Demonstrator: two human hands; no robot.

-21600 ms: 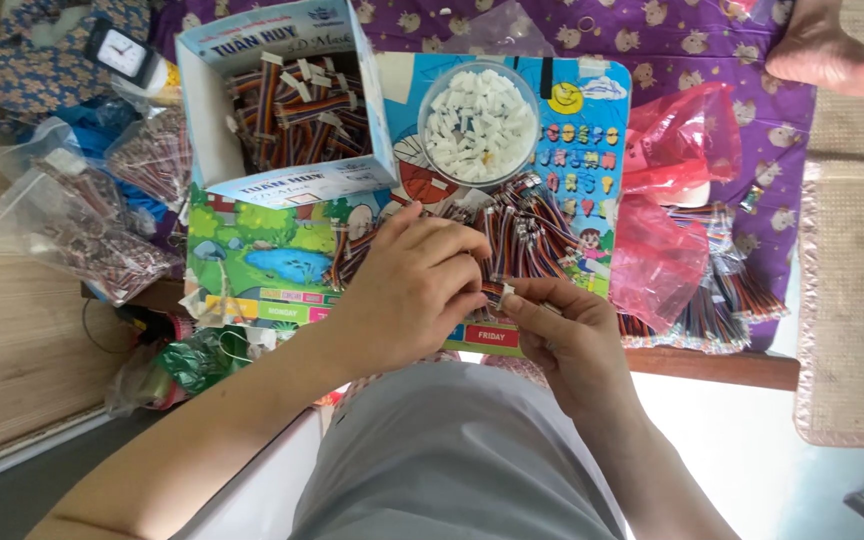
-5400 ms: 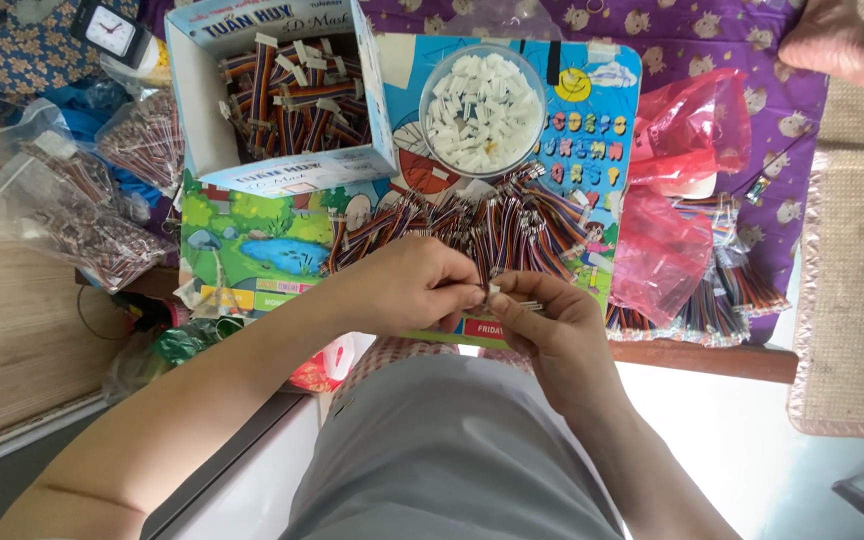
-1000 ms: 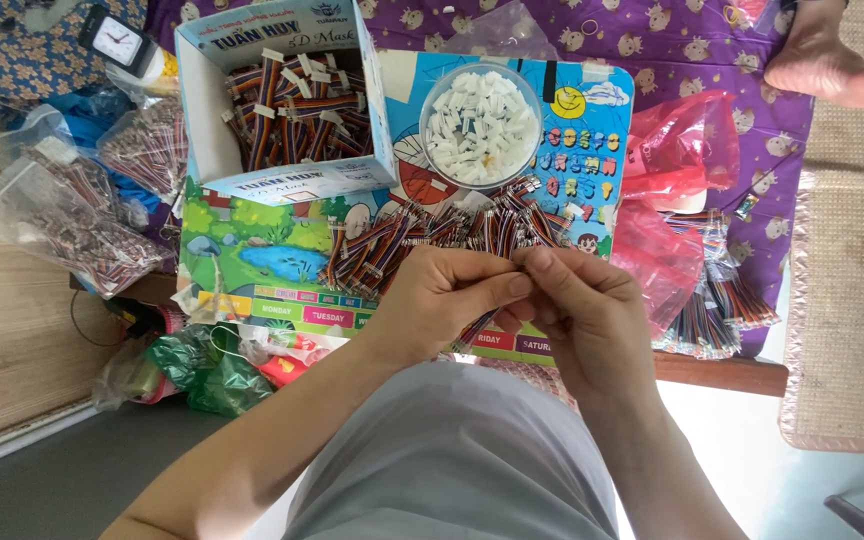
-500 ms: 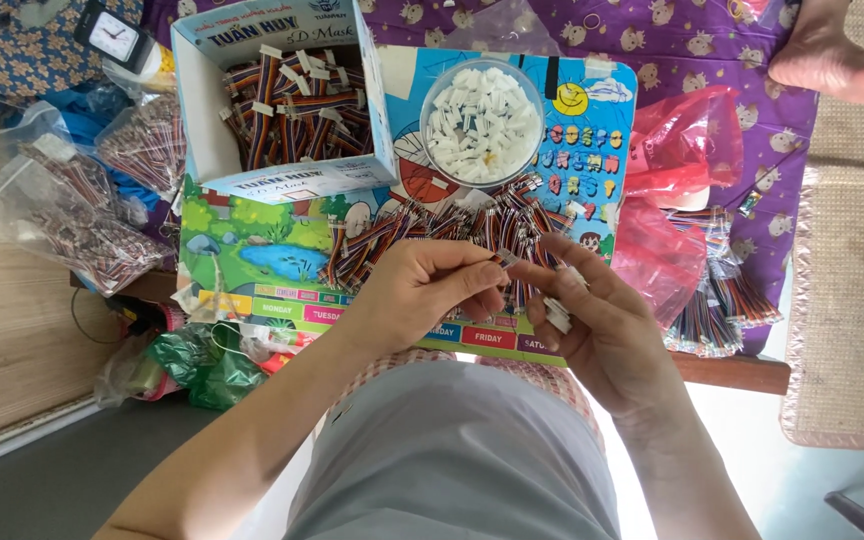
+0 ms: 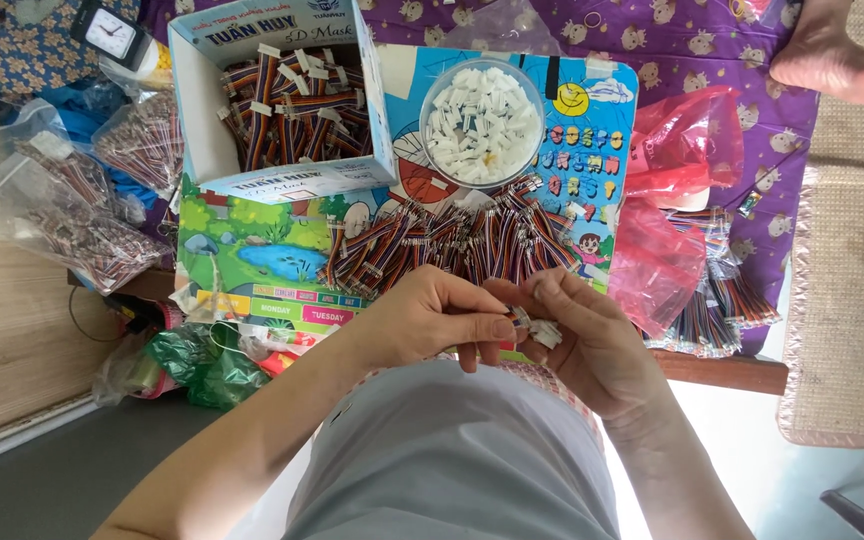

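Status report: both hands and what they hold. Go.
Left hand and right hand together, pinching a small white connector. Pile of striped wire leads just beyond. Bowl of white connectors behind it. Nothing in the way.

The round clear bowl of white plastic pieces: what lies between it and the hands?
In the head view, a heap of multicoloured ribbon-wire bundles on the board.

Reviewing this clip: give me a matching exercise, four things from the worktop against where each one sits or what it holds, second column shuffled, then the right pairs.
Things:
1. round clear bowl
2. open cardboard box
3. red plastic bag
4. small clock

Places or contents:
A. top left corner, on flowered cloth
B. holds bundled striped ribbon cables
C. right of the picture board, crumpled
D. full of small white connectors

Pairs: 1-D, 2-B, 3-C, 4-A
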